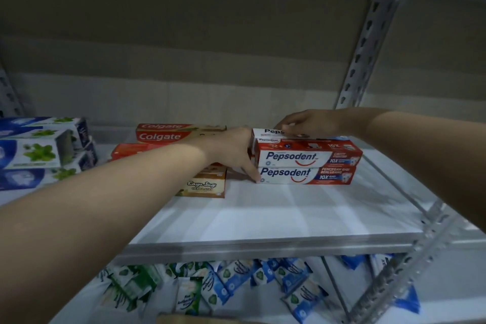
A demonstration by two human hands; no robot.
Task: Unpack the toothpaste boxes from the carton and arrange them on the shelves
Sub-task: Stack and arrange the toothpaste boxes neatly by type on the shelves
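A stack of red-and-white Pepsodent boxes (pixel 307 166) lies on the white shelf board (pixel 276 216), right of centre. My left hand (pixel 234 150) rests against the stack's left end, fingers spread, a fingertip on the lowest box. My right hand (pixel 307 122) lies on the topmost Pepsodent box (pixel 268 132), fingers curled over its top face. Left of the stack are Colgate boxes (pixel 168 134) and a brown Kayu Sugi box (pixel 205 184), partly hidden by my left forearm. The carton is hardly in view.
Blue-and-white boxes with green leaves (pixel 44 150) are stacked at the far left. A perforated metal upright (pixel 368 45) stands at the back right, another at the front right (pixel 410 260). Several blue and green sachets (pixel 236 284) lie on the lower shelf.
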